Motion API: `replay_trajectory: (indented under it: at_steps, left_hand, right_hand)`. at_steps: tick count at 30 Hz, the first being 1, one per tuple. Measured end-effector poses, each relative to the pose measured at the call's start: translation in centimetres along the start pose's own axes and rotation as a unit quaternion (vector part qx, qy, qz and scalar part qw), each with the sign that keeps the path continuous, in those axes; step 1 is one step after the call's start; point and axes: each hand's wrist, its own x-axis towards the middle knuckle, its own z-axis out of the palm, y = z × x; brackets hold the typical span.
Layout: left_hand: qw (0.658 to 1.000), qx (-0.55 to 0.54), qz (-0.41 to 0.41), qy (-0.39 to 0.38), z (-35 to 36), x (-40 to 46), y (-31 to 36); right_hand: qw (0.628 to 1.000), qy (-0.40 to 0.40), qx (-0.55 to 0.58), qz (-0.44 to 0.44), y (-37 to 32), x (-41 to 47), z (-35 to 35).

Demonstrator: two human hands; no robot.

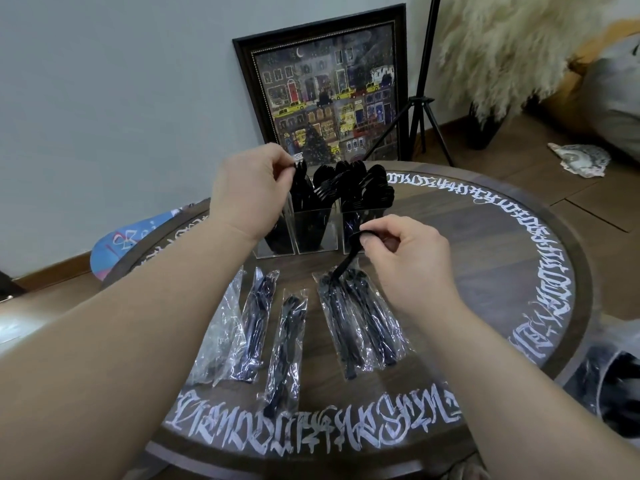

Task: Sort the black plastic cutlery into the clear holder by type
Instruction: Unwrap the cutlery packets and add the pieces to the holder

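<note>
Left hand (247, 195): raised over the left end of the clear three-compartment plastic holder (313, 233), forearm reaching in from the lower left, back of the hand toward the camera. Thumb and fingers are curled in a pinch on the top of a black plastic cutlery piece (300, 168) standing in the left compartment; its type cannot be told.

Right hand (412, 261): in front of the holder's right compartment, forearm entering from the lower right, wrist bent down. The grip is closed, thumb and forefinger pinching the bowl end of a black plastic spoon (349, 252). The spoon hangs tilted, its handle pointing down and left to the top of a clear plastic wrapper of black cutlery (360, 323).

Holder: stands upright at the far middle of the round dark wooden desk with white calligraphy around its rim (485, 258); all three compartments hold black cutlery, handles down.

Desk, near side: further clear wrapped cutlery packets (287, 344) lie side by side, and one flattened clear wrapper (218, 330) lies at the far left, just beside them.
</note>
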Motion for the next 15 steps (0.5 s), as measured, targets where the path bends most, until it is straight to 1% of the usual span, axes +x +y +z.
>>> replay_trajectory:
  at_steps: [4, 7, 9, 12, 13, 15]
  left_hand:
    - [0.995, 0.091, 0.009, -0.043, 1.0, -0.6, -0.3]
    - [0.979, 0.178, 0.048, -0.09, 1.7, -0.7, -1.0]
    - [0.97, 0.209, 0.06, -0.109, 2.2, -0.8, -1.9]
    - [0.968, 0.219, 0.053, -0.11, 2.4, -1.3, -2.5]
    - [0.971, 0.212, 0.047, -0.105, 2.3, -1.5, -2.5]
    - [0.982, 0.168, 0.052, -0.072, 1.7, -2.1, -1.9]
  right_hand:
    - [1.0, 0.001, -0.016, -0.001, 0.1, 0.3, 0.0]
    - [0.999, 0.006, -0.032, -0.018, 0.2, 0.4, 0.2]
    - [0.999, 0.009, -0.037, -0.025, 0.3, 0.5, 0.4]
    - [1.0, 0.015, -0.015, -0.02, 0.3, 0.4, 0.6]
    - [1.0, 0.019, -0.002, -0.015, 0.2, 0.4, 0.5]
    - [0.999, 0.028, 0.016, -0.008, 0.1, 0.3, 0.3]
